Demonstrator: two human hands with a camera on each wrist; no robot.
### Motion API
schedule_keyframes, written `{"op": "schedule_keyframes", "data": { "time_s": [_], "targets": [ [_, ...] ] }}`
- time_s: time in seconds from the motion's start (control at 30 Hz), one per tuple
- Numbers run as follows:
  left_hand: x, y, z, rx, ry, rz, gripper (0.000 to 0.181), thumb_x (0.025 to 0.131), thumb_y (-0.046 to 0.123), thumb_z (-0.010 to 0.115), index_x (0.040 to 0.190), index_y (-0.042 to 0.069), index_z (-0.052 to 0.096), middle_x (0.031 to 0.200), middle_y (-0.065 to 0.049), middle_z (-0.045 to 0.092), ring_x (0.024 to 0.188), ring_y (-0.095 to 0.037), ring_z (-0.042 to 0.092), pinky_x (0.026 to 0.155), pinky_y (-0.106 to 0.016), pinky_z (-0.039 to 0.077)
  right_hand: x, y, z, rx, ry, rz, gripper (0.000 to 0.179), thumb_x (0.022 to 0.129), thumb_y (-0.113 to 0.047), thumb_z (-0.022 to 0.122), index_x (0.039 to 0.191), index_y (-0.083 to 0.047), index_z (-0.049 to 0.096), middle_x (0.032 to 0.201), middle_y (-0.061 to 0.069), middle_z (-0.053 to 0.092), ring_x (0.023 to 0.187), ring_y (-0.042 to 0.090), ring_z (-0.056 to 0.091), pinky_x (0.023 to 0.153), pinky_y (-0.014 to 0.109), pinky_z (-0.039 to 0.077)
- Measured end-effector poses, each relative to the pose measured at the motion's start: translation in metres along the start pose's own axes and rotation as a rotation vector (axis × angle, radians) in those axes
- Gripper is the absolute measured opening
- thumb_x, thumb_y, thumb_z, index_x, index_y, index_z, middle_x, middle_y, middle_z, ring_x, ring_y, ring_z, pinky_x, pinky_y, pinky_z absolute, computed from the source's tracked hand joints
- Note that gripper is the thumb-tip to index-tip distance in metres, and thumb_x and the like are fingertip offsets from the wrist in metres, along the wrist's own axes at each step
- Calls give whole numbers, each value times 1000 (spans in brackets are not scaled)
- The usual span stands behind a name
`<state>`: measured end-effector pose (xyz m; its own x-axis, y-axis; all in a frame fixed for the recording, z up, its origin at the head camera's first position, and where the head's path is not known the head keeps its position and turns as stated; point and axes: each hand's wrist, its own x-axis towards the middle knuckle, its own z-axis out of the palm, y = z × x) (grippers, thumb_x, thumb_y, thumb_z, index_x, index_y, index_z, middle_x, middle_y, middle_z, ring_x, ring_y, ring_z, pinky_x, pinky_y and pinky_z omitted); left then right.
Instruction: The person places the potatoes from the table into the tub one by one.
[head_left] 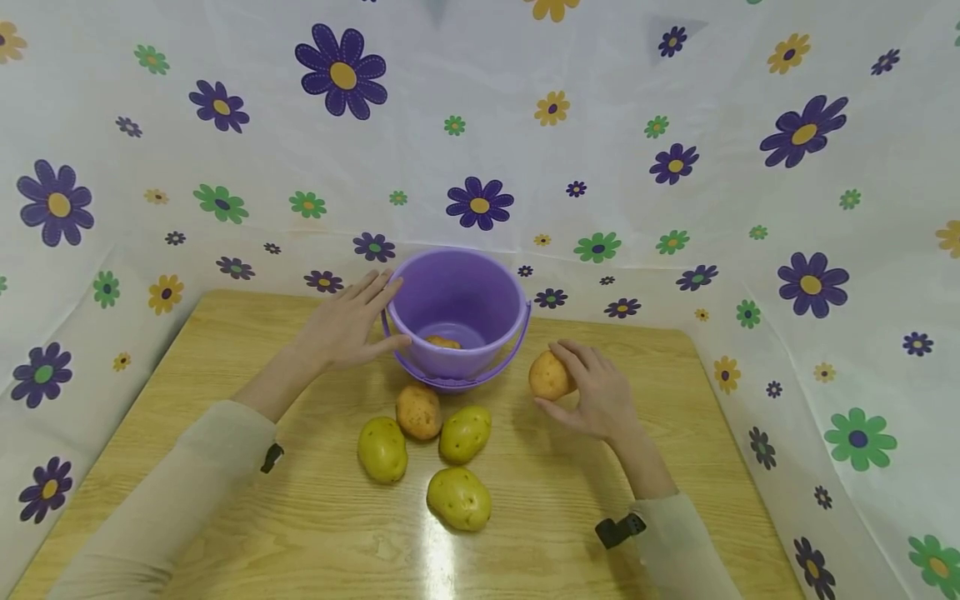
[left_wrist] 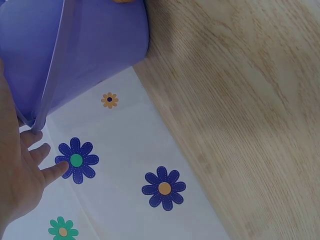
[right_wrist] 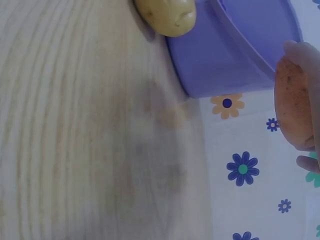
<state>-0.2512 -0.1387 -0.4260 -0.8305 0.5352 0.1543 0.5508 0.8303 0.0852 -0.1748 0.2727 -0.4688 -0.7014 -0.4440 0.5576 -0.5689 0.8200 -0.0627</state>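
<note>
A purple bucket (head_left: 457, 358) stands at the back of the table, with a brown potato (head_left: 442, 342) partly visible inside it. My left hand (head_left: 345, 327) is at the bucket's left rim, fingers extended and thumb apart. Off the bucket's right side, my right hand (head_left: 603, 396) grips another brown potato (head_left: 551, 375) between thumb and fingers; in the right wrist view this potato (right_wrist: 293, 107) appears raised off the table. Just in front of the bucket lie one brown potato (head_left: 418, 412) and three yellow-green potatoes, at left (head_left: 382, 450), right (head_left: 466, 435) and nearest me (head_left: 460, 498).
The wooden table (head_left: 300, 533) carries all of these. A white sheet (head_left: 480, 150) printed with flowers rises behind the bucket and along both sides. The bucket's handle (head_left: 450, 383) hangs down across its front.
</note>
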Motion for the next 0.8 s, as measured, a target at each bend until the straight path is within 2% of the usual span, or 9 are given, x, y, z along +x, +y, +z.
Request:
{"op": "schedule_keyframes", "data": {
  "time_s": [0.2,0.4,0.63,0.8],
  "targets": [
    [0,1,-1,1,-8,0,96,87,78,35,158,19,9,165,-7,7,153,-30,10,123,-51,21,11,-2,-8,45,56,22,83,67,-58,75,134,-14,56,127,11,61,102,32,65,78,47,58],
    [0,0,1,3,-1,5,97,87,79,33,158,17,11,165,-8,8,153,-32,13,123,-52,23,21,-3,-14,69,100,29,81,71,-65,68,134,-15,56,128,10,61,102,32,65,73,45,58],
    [0,0,0,-2,-4,4,97,87,80,32,158,17,11,165,-8,7,153,-32,13,123,-52,22,28,-6,-17,70,100,48,81,74,-68,63,134,-14,56,130,10,61,105,31,64,79,45,57],
    [0,0,0,3,-5,4,97,87,79,33,158,17,10,165,-9,8,153,-32,13,123,-52,21,35,-9,-16,60,129,29,82,75,-73,57,132,-14,58,129,9,62,104,31,65,77,44,57]
  ]
}}
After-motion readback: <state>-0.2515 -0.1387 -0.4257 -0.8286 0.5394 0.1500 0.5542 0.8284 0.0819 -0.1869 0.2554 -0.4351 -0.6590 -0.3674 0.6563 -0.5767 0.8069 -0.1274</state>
